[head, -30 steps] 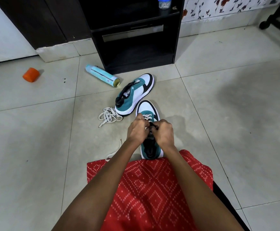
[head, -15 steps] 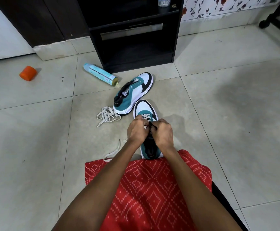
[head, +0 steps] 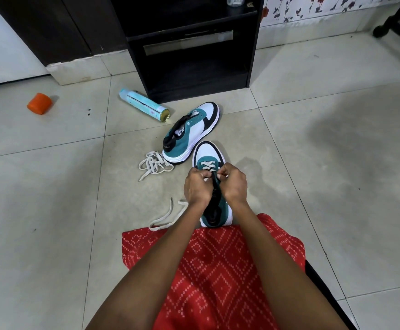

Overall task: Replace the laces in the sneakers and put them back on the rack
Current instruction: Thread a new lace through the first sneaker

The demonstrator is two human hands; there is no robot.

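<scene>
A person sits on a tiled floor [head: 51, 210], seen from above, with both bare arms reaching forward. The left hand [head: 197, 186] and right hand [head: 233, 184] meet over the middle of a teal, white and black sneaker [head: 208, 151] that stands upright on the floor just in front of the lap, toe pointing away. Both hands are tightly curled, fingertips pinching the white lace [head: 208, 165] threaded through the front eyelets. The exact spot of the grip is hidden by the knuckles. A tail of lace [head: 168, 215] lies on the floor beside the left wrist.

A second matching sneaker [head: 191, 132], without laces, lies tilted just beyond. A loose lace bundle [head: 155, 164] sits at its heel. Behind stands a black rack [head: 189, 72]. A spray can [head: 144, 108] lies near it, with an orange cap [head: 39, 103] further left. Red patterned cloth [head: 218, 270] covers the lap.
</scene>
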